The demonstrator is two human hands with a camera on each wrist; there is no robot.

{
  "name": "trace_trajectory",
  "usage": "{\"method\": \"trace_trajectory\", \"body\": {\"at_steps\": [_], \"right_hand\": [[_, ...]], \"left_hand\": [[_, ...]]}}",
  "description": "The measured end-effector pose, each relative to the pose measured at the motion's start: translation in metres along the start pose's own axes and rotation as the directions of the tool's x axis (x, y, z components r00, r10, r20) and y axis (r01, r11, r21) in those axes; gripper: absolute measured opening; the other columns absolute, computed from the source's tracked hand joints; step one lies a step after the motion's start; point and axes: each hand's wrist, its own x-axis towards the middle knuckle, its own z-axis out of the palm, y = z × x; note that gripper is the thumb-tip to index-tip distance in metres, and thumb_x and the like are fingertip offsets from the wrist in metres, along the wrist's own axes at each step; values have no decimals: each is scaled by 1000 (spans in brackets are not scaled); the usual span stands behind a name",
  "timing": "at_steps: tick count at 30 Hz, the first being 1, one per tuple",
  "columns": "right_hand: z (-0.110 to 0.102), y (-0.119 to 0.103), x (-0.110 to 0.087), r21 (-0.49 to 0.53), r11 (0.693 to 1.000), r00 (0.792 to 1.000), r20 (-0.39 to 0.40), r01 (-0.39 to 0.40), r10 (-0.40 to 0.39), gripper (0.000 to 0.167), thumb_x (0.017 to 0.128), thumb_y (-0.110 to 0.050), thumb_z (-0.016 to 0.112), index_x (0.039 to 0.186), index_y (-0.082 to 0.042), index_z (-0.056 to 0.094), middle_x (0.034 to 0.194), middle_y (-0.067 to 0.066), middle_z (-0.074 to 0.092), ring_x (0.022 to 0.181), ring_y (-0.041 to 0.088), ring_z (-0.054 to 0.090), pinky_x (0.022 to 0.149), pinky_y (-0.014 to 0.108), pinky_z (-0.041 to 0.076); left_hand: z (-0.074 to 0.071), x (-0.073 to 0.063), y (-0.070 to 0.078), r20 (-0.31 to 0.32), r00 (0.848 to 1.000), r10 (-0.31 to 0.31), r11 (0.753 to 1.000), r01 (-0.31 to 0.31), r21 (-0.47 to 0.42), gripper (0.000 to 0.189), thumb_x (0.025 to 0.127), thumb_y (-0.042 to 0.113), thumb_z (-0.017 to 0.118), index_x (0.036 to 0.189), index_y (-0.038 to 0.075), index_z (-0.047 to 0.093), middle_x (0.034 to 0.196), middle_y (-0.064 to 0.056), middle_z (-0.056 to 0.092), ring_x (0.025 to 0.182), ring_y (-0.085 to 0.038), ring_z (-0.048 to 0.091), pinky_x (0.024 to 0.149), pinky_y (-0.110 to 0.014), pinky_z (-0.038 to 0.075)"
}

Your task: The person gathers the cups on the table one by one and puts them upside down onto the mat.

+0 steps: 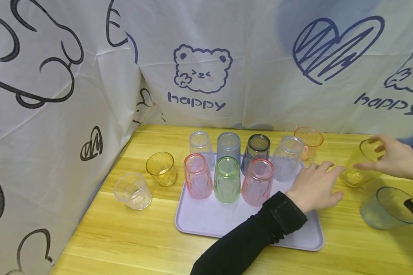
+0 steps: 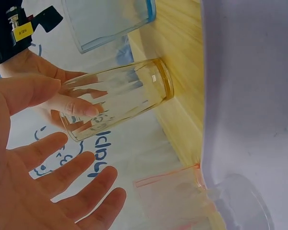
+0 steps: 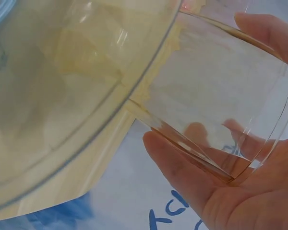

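Observation:
My right hand [image 1: 397, 158] holds a yellow glass [image 1: 352, 173] near its rim, with thumb and fingers around the side. In the right wrist view the glass [image 3: 216, 81] shows clear between the fingers of the right hand [image 3: 197, 187]. Its base is at or close to the tabletop. To the left of that glass is my left hand [image 1: 316, 187], over the right side of the lilac tray [image 1: 206, 219]. Fingers spread and apart from the glass, the left hand [image 2: 53, 177] holds nothing in the left wrist view.
Upside-down glasses stand in two rows on the tray, among them a green one [image 1: 227, 183] and a black one [image 1: 256, 152]. Around it are an orange glass [image 1: 308, 143], a blue-grey glass [image 1: 382, 214], an amber glass [image 1: 161, 170] and a clear glass [image 1: 135, 193]. Printed cloth [image 1: 261, 65] hangs behind.

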Motion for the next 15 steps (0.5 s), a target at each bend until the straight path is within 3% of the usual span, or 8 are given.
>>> {"method": "trace_trajectory", "body": {"at_steps": [7, 12, 15], "right_hand": [[-5, -14, -15, 36, 999, 996, -92, -16, 19, 91, 79, -30, 84, 137, 17, 31, 122, 49, 42, 102, 64, 49, 71, 68, 50], [-8, -26, -27, 176, 984, 979, -190, -40, 74, 91, 85, -28, 79, 149, 10, 26, 132, 48, 37, 109, 66, 46, 81, 74, 46], [7, -5, -20, 254, 967, 958, -275, -16, 88, 97, 84, -34, 81, 159, -17, 23, 137, 45, 39, 110, 65, 47, 71, 51, 58]], "left_hand": [[-10, -8, -1, -60, 998, 30, 999, -30, -10, 66, 97, 55, 56, 156, 38, 31, 158, 13, 39, 136, -8, 49, 107, -24, 47], [-23, -20, -6, -155, 986, 64, 997, -69, -28, 61, 100, 50, 53, 155, 33, 34, 158, 9, 41, 140, -8, 46, 115, -21, 40], [-32, -29, -10, -229, 970, 82, 994, -97, -52, 59, 101, 46, 53, 154, 29, 37, 157, 8, 43, 142, -8, 45, 119, -22, 35]]}}
